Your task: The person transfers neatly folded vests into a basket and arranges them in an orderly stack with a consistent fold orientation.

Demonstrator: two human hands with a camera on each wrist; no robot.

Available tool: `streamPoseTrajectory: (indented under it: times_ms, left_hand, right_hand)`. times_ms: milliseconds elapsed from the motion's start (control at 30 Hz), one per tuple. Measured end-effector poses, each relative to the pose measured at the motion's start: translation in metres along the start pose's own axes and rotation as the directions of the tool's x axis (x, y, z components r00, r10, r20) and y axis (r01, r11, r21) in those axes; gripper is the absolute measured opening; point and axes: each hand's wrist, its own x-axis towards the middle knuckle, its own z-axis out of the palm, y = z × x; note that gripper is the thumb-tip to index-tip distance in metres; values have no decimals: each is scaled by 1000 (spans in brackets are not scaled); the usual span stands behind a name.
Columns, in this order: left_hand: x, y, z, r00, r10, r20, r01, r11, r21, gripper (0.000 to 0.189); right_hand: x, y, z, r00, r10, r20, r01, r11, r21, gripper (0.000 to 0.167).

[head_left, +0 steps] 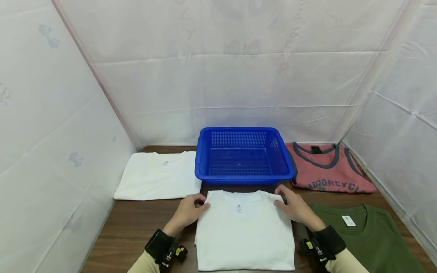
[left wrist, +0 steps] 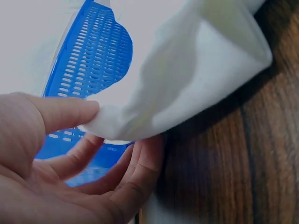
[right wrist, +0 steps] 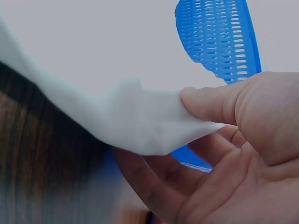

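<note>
A folded white T-shirt lies in front of me, its neckline toward the blue basket. At its far left corner my left hand pinches the cloth. In the left wrist view, the thumb lies on top of the white fabric, with fingers curled beneath. My right hand pinches the far right corner the same way. The right wrist view shows that thumb pressing on the white edge, with the other fingers underneath.
Beyond the shirt stands a blue plastic basket. A second folded white T-shirt lies to the left. On the right are a red shirt with lettering and a green T-shirt. White sheeting walls the wooden table.
</note>
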Motion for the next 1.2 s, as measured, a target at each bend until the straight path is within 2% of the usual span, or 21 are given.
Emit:
streamPoseTrajectory:
  times_ms: [200, 300, 500, 700, 800, 933, 1000, 1067, 1200]
  left_hand:
    - [0, -2, -2, 997, 68, 43, -66, 997, -29, 9]
    - [0, -3, -3, 994, 87, 65, -84, 995, -52, 14]
    - [-1, -5, -3, 991, 101, 84, -89, 987, -135, 33]
    - [-2, -8, -3, 992, 68, 108, -50, 986, -162, 41]
    - [-1, -8, -5, 984, 75, 162, -43, 981, -188, 47]
    - [-1, -11, -9, 959, 113, 261, -47, 968, -247, 55]
    - [0, -12, -11, 949, 124, 291, -48, 965, -257, 57]
    - [-1, -13, -12, 944, 137, 300, -54, 961, -270, 58]
    - [-2, -14, -12, 948, 135, 287, -56, 962, -268, 57]
  right_hand:
    - [-1, -7, -4, 999, 38, -6, -38, 999, -29, 13]
    - [-2, -7, -4, 1000, 16, -3, -16, 999, -33, 8]
    - [-4, -6, -2, 999, -51, -16, 51, 999, -18, 6]
    - [-4, -6, -1, 999, -47, -24, 47, 999, -16, 6]
    - [-3, -5, -1, 998, -54, -30, 53, 998, -18, 5]
    - [-4, -4, -1, 997, -68, -35, 68, 998, -15, 5]
    - [-4, -3, -2, 997, -74, -35, 74, 997, -18, 3]
    - [-4, -3, -2, 997, -76, -33, 75, 997, -24, 3]
    - [-4, -3, -4, 997, -67, -40, 66, 997, -38, 11]
